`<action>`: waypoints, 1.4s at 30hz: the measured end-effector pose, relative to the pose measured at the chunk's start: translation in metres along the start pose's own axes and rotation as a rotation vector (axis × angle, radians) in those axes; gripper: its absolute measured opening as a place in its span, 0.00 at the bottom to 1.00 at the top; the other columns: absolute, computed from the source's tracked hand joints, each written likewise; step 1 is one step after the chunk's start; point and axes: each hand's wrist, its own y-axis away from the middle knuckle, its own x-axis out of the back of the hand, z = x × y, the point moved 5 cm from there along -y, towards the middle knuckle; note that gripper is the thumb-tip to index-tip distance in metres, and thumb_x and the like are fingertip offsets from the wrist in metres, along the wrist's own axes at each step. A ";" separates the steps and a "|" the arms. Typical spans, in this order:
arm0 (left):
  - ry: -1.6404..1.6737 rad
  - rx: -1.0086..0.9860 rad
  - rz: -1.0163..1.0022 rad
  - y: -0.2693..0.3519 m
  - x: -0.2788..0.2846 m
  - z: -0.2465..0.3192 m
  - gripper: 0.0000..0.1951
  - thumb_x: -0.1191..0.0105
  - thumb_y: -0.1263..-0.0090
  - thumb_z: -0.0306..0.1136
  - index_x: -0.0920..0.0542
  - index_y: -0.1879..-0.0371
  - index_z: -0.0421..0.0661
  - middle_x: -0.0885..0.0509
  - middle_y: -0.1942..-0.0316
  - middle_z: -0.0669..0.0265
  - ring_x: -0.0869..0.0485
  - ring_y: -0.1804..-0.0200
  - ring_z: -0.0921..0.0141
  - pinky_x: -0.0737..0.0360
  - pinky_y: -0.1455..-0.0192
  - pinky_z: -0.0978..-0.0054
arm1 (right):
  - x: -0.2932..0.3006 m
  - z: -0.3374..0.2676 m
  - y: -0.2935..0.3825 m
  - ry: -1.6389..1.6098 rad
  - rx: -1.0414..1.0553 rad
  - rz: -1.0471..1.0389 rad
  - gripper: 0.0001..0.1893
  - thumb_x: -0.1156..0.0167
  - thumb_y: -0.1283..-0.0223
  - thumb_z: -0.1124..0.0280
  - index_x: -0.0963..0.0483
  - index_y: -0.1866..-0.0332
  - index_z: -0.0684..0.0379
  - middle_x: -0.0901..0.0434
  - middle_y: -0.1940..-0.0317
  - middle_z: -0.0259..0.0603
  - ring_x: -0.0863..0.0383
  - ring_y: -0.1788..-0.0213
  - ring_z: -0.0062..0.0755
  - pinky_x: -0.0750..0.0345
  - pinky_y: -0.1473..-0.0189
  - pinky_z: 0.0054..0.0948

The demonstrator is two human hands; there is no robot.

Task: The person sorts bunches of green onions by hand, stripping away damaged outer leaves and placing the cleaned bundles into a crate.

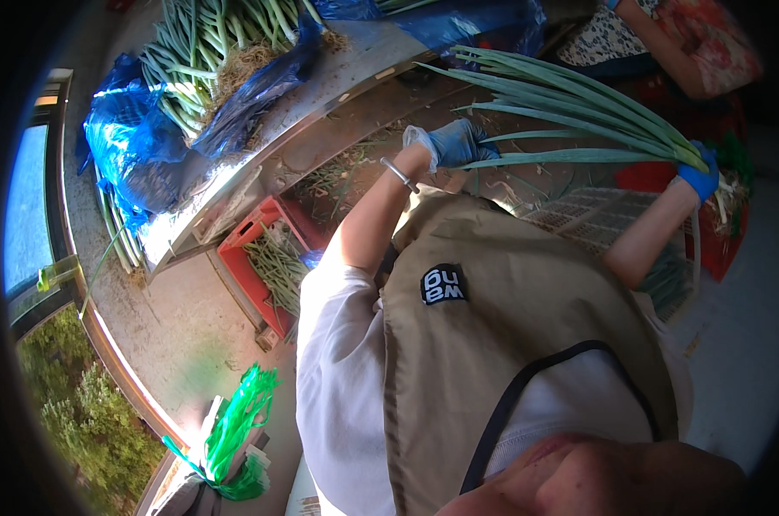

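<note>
My right hand, in a blue glove, is closed around the lower stalks of a bunch of green onions. Their long leaves fan out to the left, and pale roots show beyond the hand at the right. My left hand, in a blue glove with a clear cuff, has its fingers curled on a few of the lower leaves, apart from the main bundle. On the metal table at the upper left lies a large pile of green onions, roots on, partly wrapped in blue plastic.
A red crate with green stalks stands below the table. A pale plastic crate is beside my right forearm. Leaf scraps litter the floor. Green plastic ties hang lower left. Another person's arm shows at top right.
</note>
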 end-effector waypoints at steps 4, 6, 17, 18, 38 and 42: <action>0.071 -0.012 -0.059 0.009 0.003 0.033 0.08 0.48 0.44 0.32 0.20 0.69 0.43 0.19 0.74 0.63 0.26 0.73 0.78 0.28 0.68 0.77 | 0.005 0.001 -0.004 -0.008 0.013 0.053 0.06 0.61 0.51 0.78 0.39 0.68 0.57 0.41 0.77 0.42 0.39 0.72 0.37 0.37 0.66 0.35; 0.033 -0.035 -0.003 0.005 0.000 0.027 0.08 0.49 0.43 0.31 0.20 0.72 0.41 0.19 0.75 0.64 0.27 0.75 0.79 0.29 0.71 0.79 | 0.005 0.002 -0.003 -0.008 0.018 0.084 0.06 0.61 0.51 0.78 0.39 0.68 0.57 0.41 0.76 0.43 0.39 0.71 0.37 0.37 0.66 0.36; 0.728 0.188 0.879 0.020 0.026 -0.016 0.08 0.51 0.41 0.32 0.21 0.75 0.42 0.22 0.81 0.70 0.35 0.84 0.81 0.40 0.82 0.86 | -0.003 0.044 0.001 0.035 0.007 0.182 0.03 0.60 0.53 0.77 0.39 0.75 0.57 0.40 0.80 0.40 0.39 0.74 0.34 0.37 0.67 0.33; 0.723 0.264 0.958 0.028 0.035 -0.044 0.09 0.52 0.40 0.33 0.22 0.74 0.42 0.23 0.81 0.70 0.34 0.84 0.81 0.40 0.82 0.85 | -0.001 0.042 -0.005 0.045 0.012 0.118 0.03 0.59 0.53 0.77 0.40 0.77 0.56 0.41 0.81 0.39 0.39 0.74 0.34 0.37 0.68 0.32; -0.478 0.253 0.509 0.024 0.030 -0.001 0.22 0.53 0.42 0.29 0.35 0.45 0.51 0.21 0.81 0.61 0.20 0.76 0.68 0.26 0.72 0.73 | -0.019 0.007 0.014 -0.028 0.162 0.244 0.03 0.61 0.56 0.78 0.41 0.75 0.57 0.43 0.89 0.37 0.42 0.84 0.34 0.39 0.73 0.33; -0.340 0.338 0.586 0.029 0.031 -0.026 0.23 0.50 0.43 0.31 0.35 0.46 0.49 0.21 0.82 0.61 0.20 0.78 0.67 0.27 0.74 0.72 | -0.029 0.010 0.026 0.012 0.153 0.332 0.03 0.60 0.56 0.77 0.41 0.75 0.57 0.44 0.92 0.35 0.43 0.85 0.32 0.38 0.73 0.32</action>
